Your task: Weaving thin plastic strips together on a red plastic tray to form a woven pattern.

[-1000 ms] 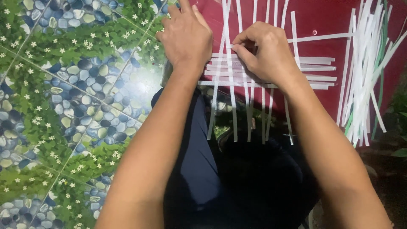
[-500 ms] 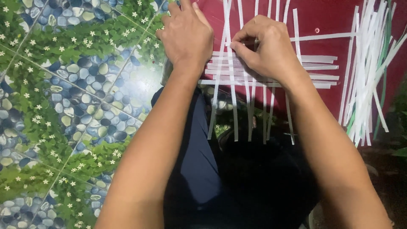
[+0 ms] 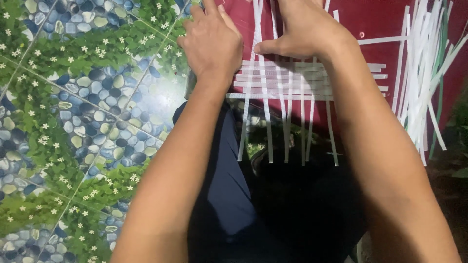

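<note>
A partly woven mat of white strips [image 3: 285, 83] lies on a dark red sheet [image 3: 370, 24] in front of me. Its upright strips hang down over my dark trousers. My left hand [image 3: 212, 41] lies palm down, fingers spread, on the mat's left edge and the floor. My right hand [image 3: 304, 29] presses flat on the top of the weave, thumb pointing left along a strip. Whether its fingers pinch a strip is hidden.
A loose bundle of long white strips [image 3: 421, 73], with a green one among them, lies at the right on the red sheet. The floor [image 3: 83, 122] on the left has a pattern of pebbles, leaves and small white flowers. My legs [image 3: 273, 209] fill the lower middle.
My right hand has moved up and flattened on the weave; a second ago its fingers were curled on a strip. The left hand has stayed in place.
</note>
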